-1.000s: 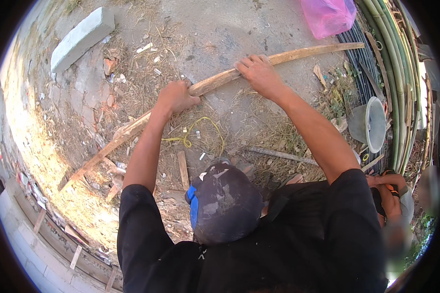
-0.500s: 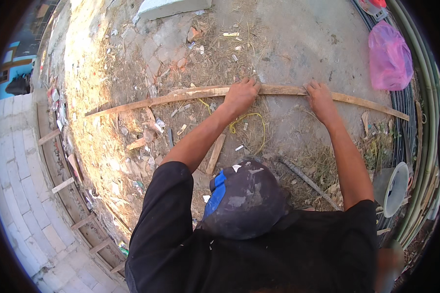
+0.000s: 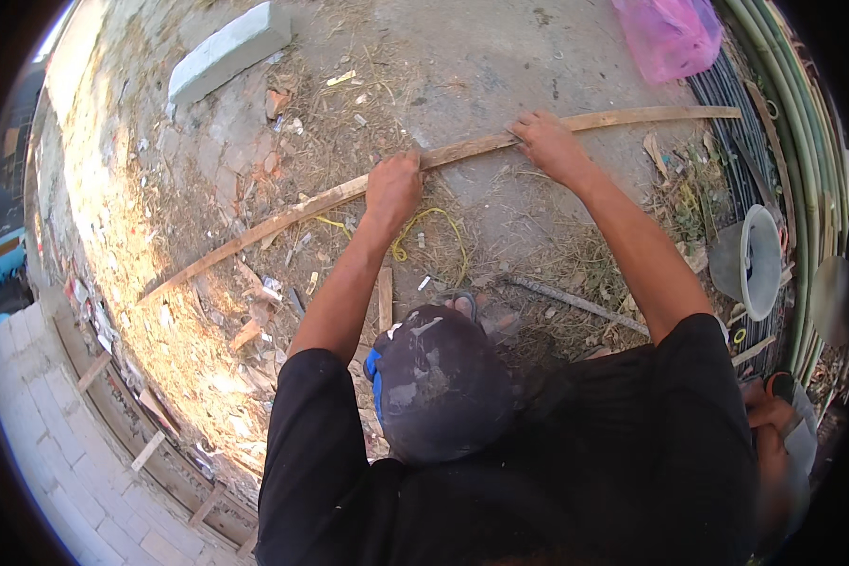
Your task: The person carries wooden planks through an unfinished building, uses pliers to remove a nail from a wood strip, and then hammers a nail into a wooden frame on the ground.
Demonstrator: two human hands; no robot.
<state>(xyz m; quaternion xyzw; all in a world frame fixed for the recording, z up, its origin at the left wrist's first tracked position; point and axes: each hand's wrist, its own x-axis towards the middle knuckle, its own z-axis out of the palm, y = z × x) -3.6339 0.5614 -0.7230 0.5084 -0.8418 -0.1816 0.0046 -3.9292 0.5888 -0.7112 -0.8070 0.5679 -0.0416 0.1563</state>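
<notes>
A long, narrow wooden strip runs slantwise across the view, its right end higher in the picture than its left. My left hand is closed over it just left of the middle. Farther right, the fingers of my right hand curl over the same strip, closed on it. Whether the strip touches the ground or is slightly lifted, I cannot tell. Below it lie a loop of yellow cord and a short piece of wood.
A pale block lies at the far left. On the right are a pink plastic bag, long greenish poles, dark rods and a whitish tub. A metal rod lies nearer. Part of another person shows at lower right.
The view has turned, with the block, bag and tub shifted in it. The strip now slants up to the right; my right hand sits higher in the picture. Both hands keep their hold.
</notes>
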